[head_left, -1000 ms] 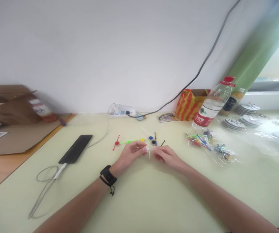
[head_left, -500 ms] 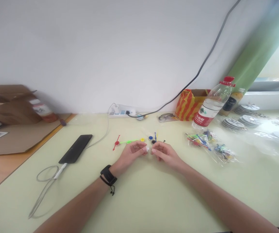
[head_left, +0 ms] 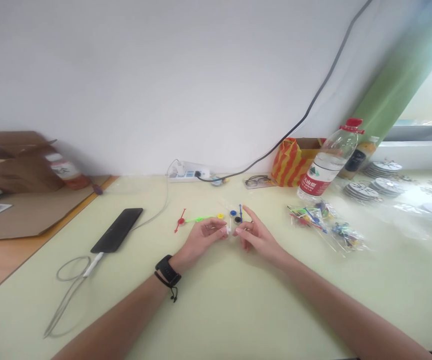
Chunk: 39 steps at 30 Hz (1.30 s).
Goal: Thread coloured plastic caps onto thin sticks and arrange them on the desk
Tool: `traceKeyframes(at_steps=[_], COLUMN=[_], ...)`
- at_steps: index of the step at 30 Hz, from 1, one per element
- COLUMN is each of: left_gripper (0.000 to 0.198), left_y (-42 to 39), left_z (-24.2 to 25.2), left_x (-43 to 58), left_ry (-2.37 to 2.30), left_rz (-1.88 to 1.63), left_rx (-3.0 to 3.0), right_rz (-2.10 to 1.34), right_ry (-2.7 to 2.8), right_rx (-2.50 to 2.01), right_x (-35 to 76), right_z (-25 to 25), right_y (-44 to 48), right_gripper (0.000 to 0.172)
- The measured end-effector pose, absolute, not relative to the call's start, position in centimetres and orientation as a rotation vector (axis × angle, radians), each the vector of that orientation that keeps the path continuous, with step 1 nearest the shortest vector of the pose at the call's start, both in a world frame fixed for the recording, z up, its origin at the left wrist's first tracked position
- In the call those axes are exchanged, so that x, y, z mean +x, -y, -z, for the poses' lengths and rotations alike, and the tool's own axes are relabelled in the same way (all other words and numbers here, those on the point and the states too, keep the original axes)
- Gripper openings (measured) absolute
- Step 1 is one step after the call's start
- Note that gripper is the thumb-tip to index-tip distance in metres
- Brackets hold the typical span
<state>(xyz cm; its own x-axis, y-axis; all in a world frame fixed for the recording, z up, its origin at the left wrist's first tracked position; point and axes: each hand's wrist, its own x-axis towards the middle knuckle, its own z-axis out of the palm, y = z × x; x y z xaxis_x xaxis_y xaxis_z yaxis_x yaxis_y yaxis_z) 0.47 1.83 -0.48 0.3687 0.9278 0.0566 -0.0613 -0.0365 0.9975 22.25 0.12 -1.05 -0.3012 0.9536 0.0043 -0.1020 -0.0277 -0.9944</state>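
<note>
My left hand (head_left: 205,237) is closed, thumb and fingertips pinching a small white plastic piece (head_left: 228,230). Just to its right, my right hand (head_left: 258,237) has its index finger stretched out and raised, with the thumb apart from it; I make out nothing held there. Beyond the hands lie small plastic spinner parts: a red arrow (head_left: 181,221), a green arrow (head_left: 199,219), a yellow disc (head_left: 221,216), a blue disc (head_left: 233,213), a blue arrow (head_left: 241,212) and a black disc (head_left: 237,220), partly hidden by my right hand.
To the left, a black phone (head_left: 117,230) lies with a cable attached. At right are plastic bags of coloured parts (head_left: 313,219), a large water bottle (head_left: 324,165) and stacked white discs (head_left: 361,192). A power strip (head_left: 189,171) sits against the wall.
My right index finger has lifted and straightened away from the thumb, uncovering more of the blue arrow. The left hand stays in place with the white piece.
</note>
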Motion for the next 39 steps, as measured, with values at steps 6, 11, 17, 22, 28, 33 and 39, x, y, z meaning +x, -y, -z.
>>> traceKeyframes(at_steps=[6, 11, 17, 22, 28, 33, 39], left_gripper=[0.029, 0.029, 0.03, 0.031, 0.029, 0.03, 0.031], left_y=[-2.0, -1.9, -1.8, -1.8, -1.9, -1.9, -1.9], left_z=[0.8, 0.7, 0.7, 0.7, 0.8, 0.8, 0.7], left_x=[0.4, 0.5, 0.6, 0.6, 0.4, 0.4, 0.5], left_ry=[-0.857, -0.875, -0.846, -0.827, -0.87, -0.876, -0.883], left_rz=[-0.99, -0.992, -0.979, -0.962, -0.973, -0.976, -0.988], left_rx=[1.358, 1.361, 1.377, 1.39, 1.378, 1.374, 1.36], right_rz=[-1.693, -1.624, -1.578, -1.575, -1.52, -1.493, -1.659], right_ry=[1.398, 1.339, 1.413, 1.461, 1.34, 1.218, 1.492], right_rx=[-1.019, -0.961, -0.92, -0.903, -0.95, -1.055, -0.971], right_x=[22.7, 22.8, 22.4, 22.5, 22.4, 22.1, 22.9], right_z=[0.3, -0.1, -0.1, 0.3, 0.9, 1.2, 0.5], right_y=[-0.2, -0.3, -0.2, -0.3, -0.3, -0.3, -0.4], right_gripper=[0.062, 0.046, 0.039, 0.038, 0.068, 0.085, 0.064])
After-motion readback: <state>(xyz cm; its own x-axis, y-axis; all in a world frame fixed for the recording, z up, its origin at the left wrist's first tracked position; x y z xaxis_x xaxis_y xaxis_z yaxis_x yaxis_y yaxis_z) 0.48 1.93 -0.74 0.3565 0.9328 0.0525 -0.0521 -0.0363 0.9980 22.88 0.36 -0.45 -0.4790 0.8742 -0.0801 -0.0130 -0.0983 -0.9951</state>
